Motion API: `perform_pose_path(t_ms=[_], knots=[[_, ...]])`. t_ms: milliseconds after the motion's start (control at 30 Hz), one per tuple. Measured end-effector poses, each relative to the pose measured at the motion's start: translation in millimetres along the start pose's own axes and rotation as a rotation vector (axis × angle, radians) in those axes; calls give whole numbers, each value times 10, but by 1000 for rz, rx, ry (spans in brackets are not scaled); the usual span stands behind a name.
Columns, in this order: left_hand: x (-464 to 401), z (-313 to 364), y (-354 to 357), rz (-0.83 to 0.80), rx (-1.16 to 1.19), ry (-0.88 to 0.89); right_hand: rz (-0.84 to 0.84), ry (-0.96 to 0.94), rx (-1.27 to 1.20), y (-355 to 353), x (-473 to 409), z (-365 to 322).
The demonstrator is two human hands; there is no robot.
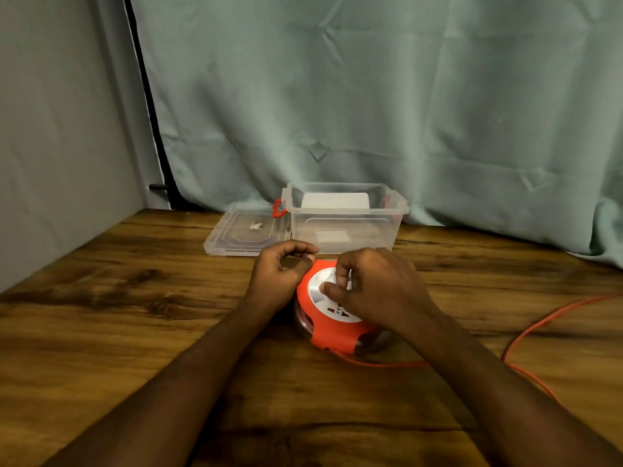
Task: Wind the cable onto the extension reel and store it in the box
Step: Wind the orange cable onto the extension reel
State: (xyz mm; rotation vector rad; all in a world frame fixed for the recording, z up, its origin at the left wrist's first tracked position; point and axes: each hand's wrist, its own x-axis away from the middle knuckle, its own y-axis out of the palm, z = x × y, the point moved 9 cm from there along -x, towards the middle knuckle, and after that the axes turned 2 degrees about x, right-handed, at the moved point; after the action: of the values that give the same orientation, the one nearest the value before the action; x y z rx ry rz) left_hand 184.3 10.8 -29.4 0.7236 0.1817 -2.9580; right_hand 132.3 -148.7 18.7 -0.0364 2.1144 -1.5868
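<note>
Orange cable [526, 332] trails across the wooden table [101, 315] from the right and runs into the near edge of the extension reel [332, 326]. Reel lies flat, mid-table. Right hand [374, 288] rests on the reel's white face, fingers pinched on its centre knob. Left hand [281, 273] is against the reel's left rim, fingers curled; grip unclear. Just behind, clear box [344, 227] stands open, its lid [242, 235] flat to the left. Curtain [371, 96] behind.
</note>
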Motion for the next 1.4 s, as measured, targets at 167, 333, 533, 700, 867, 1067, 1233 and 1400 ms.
perform_pose_path(t_ms=[167,333,533,700,867,1067,1233,1400], knots=[[-1,-14,-2,0,-12,-17,-230,-145,-82,-57,9,88],[12,8,-9,10,-20,-6,-326,-152,-102,-50,24,153],[13,14,-11,20,-16,-13,-307,-113,-109,-79,33,210],[20,16,-10,18,-9,-24,-242,-92,-113,-129,35,195],[24,38,-30,28,-6,-12,-214,-87,-60,-139,43,137],[21,53,-4,12,-19,4,-170,-14,57,-93,12,140],[27,53,3,9,-10,3,-137,-7,29,5,5,109],[34,52,20,-11,11,-2,-68,-73,-2,49,4,-15]])
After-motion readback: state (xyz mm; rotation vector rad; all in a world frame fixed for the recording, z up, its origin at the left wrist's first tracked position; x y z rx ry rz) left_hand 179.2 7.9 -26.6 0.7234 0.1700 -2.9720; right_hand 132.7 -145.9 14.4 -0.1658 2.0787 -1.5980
